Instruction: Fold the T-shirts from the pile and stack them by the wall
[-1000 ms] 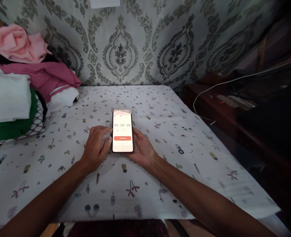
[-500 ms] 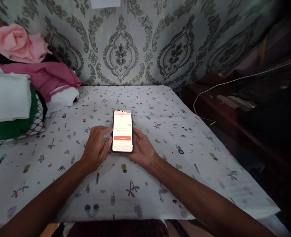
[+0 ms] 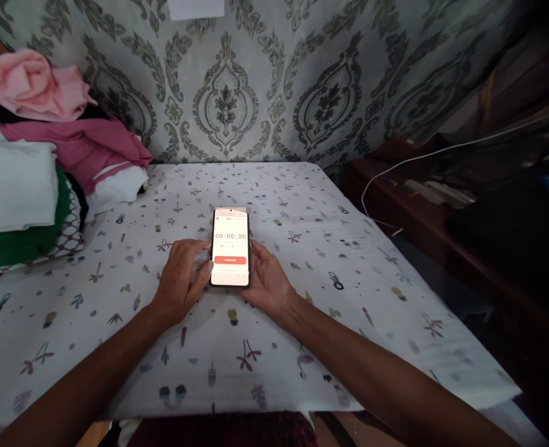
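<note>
A lit smartphone [image 3: 230,248] is held upright between my two hands above a bed-like surface with a printed white sheet [image 3: 256,192]. Its screen reads 00:00:00, with an orange-red button below the digits. My left hand [image 3: 181,276] grips the phone's left edge, thumb and forefinger against its side. From the right, my right hand [image 3: 269,277] wraps around the phone's edge and back; some of its fingers are hidden behind it.
Folded and heaped clothes lie at the left, among them a pink cloth [image 3: 32,84], a white cloth [image 3: 13,186] and a green cloth [image 3: 23,251]. A white cable [image 3: 414,158] trails over dark furniture [image 3: 372,180] at the right. Patterned wallpaper [image 3: 274,81] covers the wall behind.
The view has shifted very slightly. Both hands and the phone keep the same hold, and the screen still reads 00:00:00.
</note>
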`<move>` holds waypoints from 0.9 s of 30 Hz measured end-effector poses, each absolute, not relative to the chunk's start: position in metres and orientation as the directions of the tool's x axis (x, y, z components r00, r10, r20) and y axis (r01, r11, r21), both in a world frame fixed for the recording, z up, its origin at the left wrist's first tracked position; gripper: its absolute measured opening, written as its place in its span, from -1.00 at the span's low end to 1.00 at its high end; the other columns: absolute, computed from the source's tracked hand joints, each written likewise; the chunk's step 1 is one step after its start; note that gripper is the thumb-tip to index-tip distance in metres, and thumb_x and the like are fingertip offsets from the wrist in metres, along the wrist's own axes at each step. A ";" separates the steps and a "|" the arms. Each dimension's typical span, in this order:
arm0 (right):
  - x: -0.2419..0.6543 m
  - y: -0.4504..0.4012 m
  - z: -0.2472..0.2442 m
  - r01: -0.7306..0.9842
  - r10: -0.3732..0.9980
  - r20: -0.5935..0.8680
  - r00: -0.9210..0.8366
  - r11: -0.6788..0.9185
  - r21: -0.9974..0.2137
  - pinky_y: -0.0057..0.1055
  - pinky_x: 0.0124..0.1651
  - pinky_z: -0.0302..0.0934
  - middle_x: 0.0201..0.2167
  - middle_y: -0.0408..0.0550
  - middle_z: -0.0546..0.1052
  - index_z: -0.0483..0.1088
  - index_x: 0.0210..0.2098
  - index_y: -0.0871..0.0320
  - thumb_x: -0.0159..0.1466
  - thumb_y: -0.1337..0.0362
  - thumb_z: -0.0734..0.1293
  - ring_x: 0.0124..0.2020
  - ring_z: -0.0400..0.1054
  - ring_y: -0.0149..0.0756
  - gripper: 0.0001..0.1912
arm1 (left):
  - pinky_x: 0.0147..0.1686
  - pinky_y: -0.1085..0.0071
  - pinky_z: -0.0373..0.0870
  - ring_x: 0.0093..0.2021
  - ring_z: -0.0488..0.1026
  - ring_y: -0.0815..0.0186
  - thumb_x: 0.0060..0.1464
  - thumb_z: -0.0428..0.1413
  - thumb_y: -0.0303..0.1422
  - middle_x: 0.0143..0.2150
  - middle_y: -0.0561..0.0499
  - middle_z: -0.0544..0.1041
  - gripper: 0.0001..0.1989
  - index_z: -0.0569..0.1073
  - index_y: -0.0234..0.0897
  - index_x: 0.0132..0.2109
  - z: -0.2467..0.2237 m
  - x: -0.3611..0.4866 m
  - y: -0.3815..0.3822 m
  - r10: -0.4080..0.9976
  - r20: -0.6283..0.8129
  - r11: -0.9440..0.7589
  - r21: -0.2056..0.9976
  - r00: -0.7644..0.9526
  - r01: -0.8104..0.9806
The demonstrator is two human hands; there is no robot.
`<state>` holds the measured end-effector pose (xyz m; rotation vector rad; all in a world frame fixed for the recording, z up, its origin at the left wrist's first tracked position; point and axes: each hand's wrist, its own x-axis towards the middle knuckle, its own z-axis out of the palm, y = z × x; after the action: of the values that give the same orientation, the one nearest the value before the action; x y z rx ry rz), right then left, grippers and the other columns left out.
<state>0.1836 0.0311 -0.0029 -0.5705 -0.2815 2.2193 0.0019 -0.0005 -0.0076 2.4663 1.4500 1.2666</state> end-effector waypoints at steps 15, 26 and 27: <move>0.184 0.029 -0.004 -0.726 0.820 -0.207 -0.533 -0.569 -0.386 0.07 0.17 0.25 -0.06 0.05 0.61 0.42 0.06 0.10 0.43 -0.16 -0.02 0.04 0.46 -0.08 -0.38 | 0.05 -0.04 0.36 0.18 0.36 -0.11 -0.01 0.23 0.02 0.24 -0.30 0.34 -0.04 -0.02 -0.22 0.38 -0.003 0.031 -0.012 0.955 0.277 -0.250 0.540 0.111 0.804; 0.184 0.025 0.002 -0.747 0.833 -0.175 -0.525 -0.550 -0.375 0.03 0.21 0.24 -0.02 0.05 0.60 0.41 0.11 0.12 0.43 -0.15 0.01 0.10 0.42 -0.09 -0.38 | 0.11 -0.02 0.34 0.27 0.28 -0.15 -0.04 0.24 -0.18 0.32 -0.30 0.25 0.02 -0.14 -0.22 0.42 0.025 0.053 -0.006 1.000 -0.003 0.006 0.630 -0.005 0.776; 0.184 0.026 0.002 -0.747 0.831 -0.177 -0.527 -0.552 -0.371 0.02 0.20 0.25 -0.02 0.05 0.60 0.41 0.11 0.11 0.43 -0.15 0.01 0.10 0.43 -0.09 -0.39 | 0.11 -0.03 0.33 0.25 0.31 -0.15 -0.06 0.26 -0.20 0.30 -0.29 0.28 0.03 -0.14 -0.20 0.42 0.025 0.053 -0.003 1.000 -0.007 0.016 0.659 -0.015 0.752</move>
<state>0.1839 0.0258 0.0022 -0.4156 -0.3093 2.1319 0.0528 -0.0030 0.0251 1.7866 1.8179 0.6769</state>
